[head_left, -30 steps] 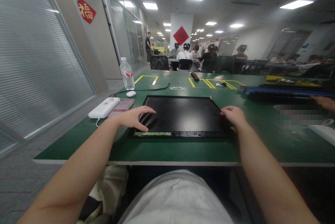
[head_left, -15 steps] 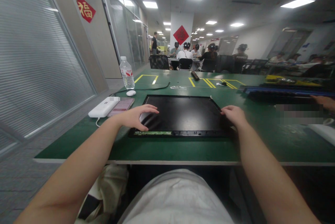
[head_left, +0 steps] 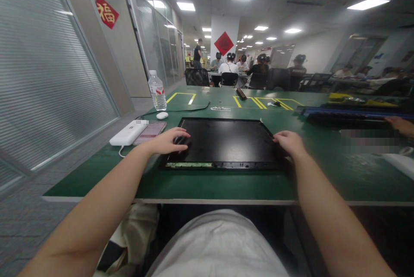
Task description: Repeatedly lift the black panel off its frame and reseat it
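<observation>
A black flat display panel (head_left: 226,141) lies face up on the green table in front of me. Along its near edge runs a dark strip with a green circuit board (head_left: 189,165) at the left end. My left hand (head_left: 170,140) is at the panel's left edge, thumb and fingers apart over the dark surface; whether the fingertips touch it I cannot tell. At the right edge, my right hand (head_left: 289,142) pinches the panel's rim between thumb and fingers.
Left of the panel lie a white power bank (head_left: 128,133), a phone (head_left: 150,132) and a small white case (head_left: 162,115), with a water bottle (head_left: 157,90) behind. A black cable (head_left: 190,109) crosses the table. Another person's hand (head_left: 401,126) is at far right.
My left thumb and fingers have drawn closer together and shifted slightly left. My right hand and the panel stay put. A standing person in the background has moved right.
</observation>
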`<state>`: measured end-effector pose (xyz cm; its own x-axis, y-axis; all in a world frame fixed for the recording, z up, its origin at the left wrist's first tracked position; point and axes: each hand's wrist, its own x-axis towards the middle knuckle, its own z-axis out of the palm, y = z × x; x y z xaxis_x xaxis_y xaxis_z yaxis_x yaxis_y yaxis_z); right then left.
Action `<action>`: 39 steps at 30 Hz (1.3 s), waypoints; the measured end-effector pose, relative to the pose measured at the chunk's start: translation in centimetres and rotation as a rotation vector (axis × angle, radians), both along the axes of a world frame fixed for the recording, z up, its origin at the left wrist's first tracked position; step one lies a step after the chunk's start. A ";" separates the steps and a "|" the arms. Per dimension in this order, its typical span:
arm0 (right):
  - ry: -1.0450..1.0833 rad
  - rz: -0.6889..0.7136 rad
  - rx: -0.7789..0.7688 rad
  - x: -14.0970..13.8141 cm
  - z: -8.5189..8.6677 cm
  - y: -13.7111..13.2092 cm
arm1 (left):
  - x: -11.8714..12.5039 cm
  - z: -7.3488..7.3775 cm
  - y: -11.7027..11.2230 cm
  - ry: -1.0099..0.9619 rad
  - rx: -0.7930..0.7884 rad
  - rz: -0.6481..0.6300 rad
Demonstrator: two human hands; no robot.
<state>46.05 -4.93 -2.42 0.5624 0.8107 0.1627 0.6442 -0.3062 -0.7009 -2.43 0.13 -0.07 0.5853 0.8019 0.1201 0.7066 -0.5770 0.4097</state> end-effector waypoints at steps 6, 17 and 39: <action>0.020 -0.001 -0.002 0.0 0.0 0.0 | -0.4 -0.9 1.9 0.116 0.104 0.283; 0.037 -0.021 -0.005 -0.5 0.3 -0.3 | 0.0 -1.0 1.7 0.162 0.092 0.271; -0.062 0.015 0.100 -2.3 1.9 -1.1 | -0.3 -2.1 2.2 0.247 0.112 0.266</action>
